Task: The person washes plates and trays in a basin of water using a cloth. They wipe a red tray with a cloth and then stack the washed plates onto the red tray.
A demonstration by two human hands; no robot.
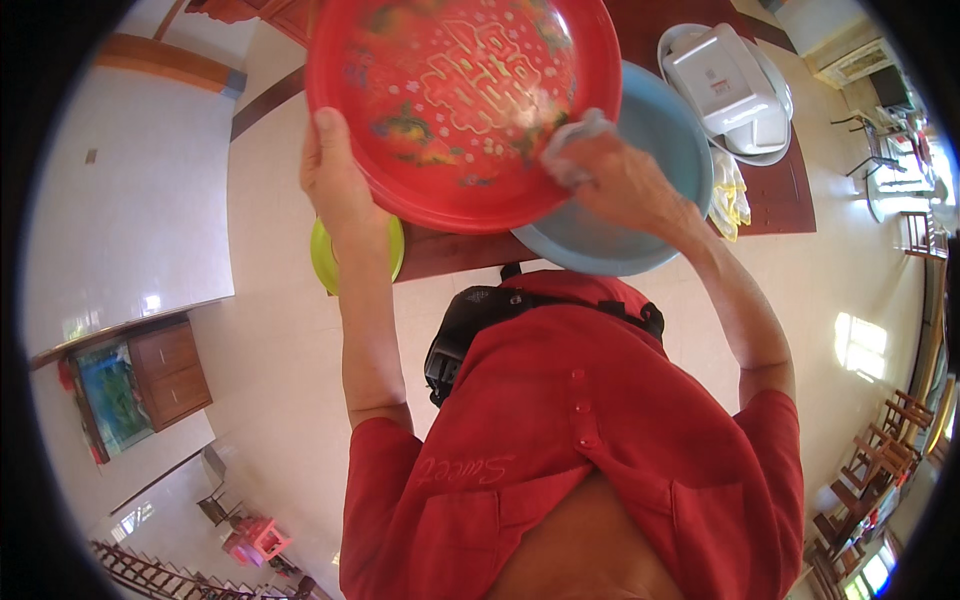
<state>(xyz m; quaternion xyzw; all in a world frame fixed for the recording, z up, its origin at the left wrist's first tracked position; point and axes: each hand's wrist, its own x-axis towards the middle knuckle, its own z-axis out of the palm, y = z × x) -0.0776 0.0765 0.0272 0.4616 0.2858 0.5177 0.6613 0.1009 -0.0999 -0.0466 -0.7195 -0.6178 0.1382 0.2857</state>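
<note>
A round red tray (465,120) fills the top centre of the frame, tipped so that its decorated face, with yellow markings and multicoloured patterns, shows to the camera. The person's left hand (342,185) grips its rim at the left, thumb on the near side; the other fingers are mostly hidden. The right hand (625,182) grasps a crumpled greyish cloth (578,142) against the tray's lower right part. Behind the tray and to its right, a wide blue basin (662,125) sits on the reddish-brown desk (782,195), partly covered by the tray and the right hand. In the upper right, white plastic containers (715,78) lie in a white basin (768,158), with a yellow-and-white bundle (729,195) just below. Left of centre, a lime-green round dish (324,260) shows partly behind the left forearm. A black bag (462,325) hangs at the waist, against the red shirt (560,400).
</note>
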